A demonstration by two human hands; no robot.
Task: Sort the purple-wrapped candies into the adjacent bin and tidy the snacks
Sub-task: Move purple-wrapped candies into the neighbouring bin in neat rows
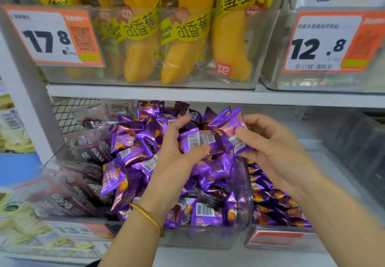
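Above the heaped clear bin, the left hand and right hand each pinch several purple-wrapped candies. The foil looks light, crinkly and slippery, so I would grip the plump middles. The adjacent bin sits just right of it.

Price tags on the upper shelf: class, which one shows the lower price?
The right tag, reading 12.8 with a barcode beneath; the left tag reads 17.8 beside a QR code.
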